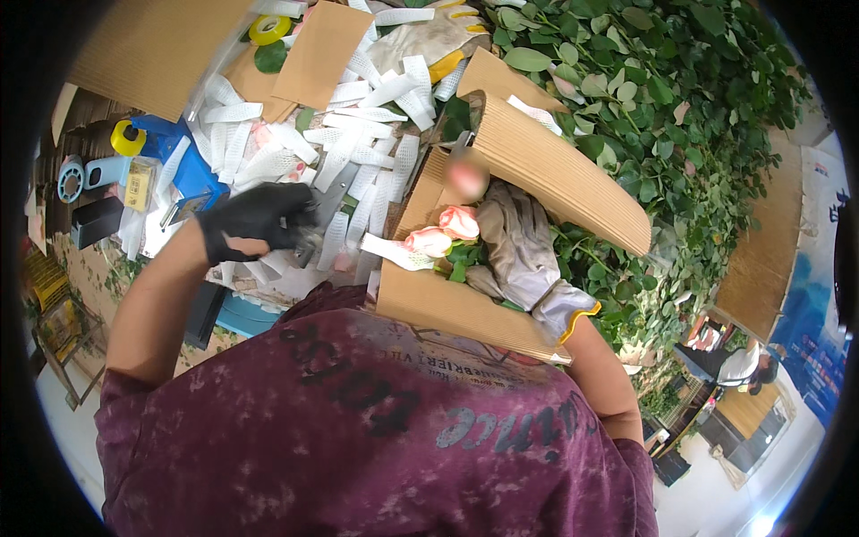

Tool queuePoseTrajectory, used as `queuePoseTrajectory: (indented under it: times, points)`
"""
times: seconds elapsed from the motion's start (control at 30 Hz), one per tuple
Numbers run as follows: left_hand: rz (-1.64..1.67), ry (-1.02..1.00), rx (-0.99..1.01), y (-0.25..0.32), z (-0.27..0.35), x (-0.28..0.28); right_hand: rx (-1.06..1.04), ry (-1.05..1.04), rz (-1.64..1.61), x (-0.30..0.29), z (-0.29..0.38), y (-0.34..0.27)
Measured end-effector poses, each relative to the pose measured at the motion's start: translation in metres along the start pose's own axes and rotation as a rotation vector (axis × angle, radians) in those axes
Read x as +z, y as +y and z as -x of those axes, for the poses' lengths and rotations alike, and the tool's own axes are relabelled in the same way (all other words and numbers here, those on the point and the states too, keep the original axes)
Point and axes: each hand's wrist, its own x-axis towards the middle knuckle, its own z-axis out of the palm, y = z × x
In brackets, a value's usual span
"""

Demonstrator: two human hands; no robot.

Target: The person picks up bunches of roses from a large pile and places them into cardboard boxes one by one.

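My left hand (258, 225), in a black fingerless-thumb glove, is curled over the littered worktop. A blurred grey metal object (309, 247) shows at its fingers; whether it is gripped is unclear. My right hand (520, 245) wears a soiled grey-white work glove with a yellow cuff edge. It rests over a sheet of corrugated cardboard (449, 295), around the leafy stems behind two pink roses (444, 231). A white foam net sleeve (397, 252) lies against the nearer bloom. Another pinkish bloom (466, 178) beyond them is blurred. The cardboard's far flap (564, 171) curls up beside the glove.
Many white foam net sleeves (362, 134) cover the worktop. A blue tape dispenser (191, 164), yellow tape roll (270, 29), cardboard pieces (322, 54) and work gloves (429, 40) lie around. Leafy rose stems (644, 101) are heaped at right. A person (741, 366) is farther off.
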Motion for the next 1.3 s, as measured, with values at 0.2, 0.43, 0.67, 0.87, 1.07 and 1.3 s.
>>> queuePoseTrajectory:
  times: [0.2, 0.43, 0.67, 0.87, 1.07, 1.3]
  points:
    - [0.404, 0.027, 0.051, 0.021, -0.053, 0.067, -0.024, 0.007, 0.015, 0.003, 0.008, 0.006]
    - [-0.214, -0.086, -0.35, 0.003, 0.006, -0.031, 0.036, 0.008, 0.054, 0.007, 0.002, 0.0]
    - [0.144, 0.181, 0.187, 0.026, -0.042, 0.034, -0.184, 0.113, -0.304, -0.058, -0.008, -0.027]
    - [0.193, 0.088, 0.264, 0.012, -0.066, 0.077, -0.33, 0.081, 0.21, -0.084, 0.013, -0.037]
    - [0.054, 0.052, 0.272, 0.022, -0.082, 0.071, -0.362, 0.118, 0.031, -0.064, -0.011, -0.051]
    - [0.047, 0.02, 0.25, 0.021, -0.08, 0.075, -0.262, -0.001, 0.154, -0.062, 0.007, -0.032]
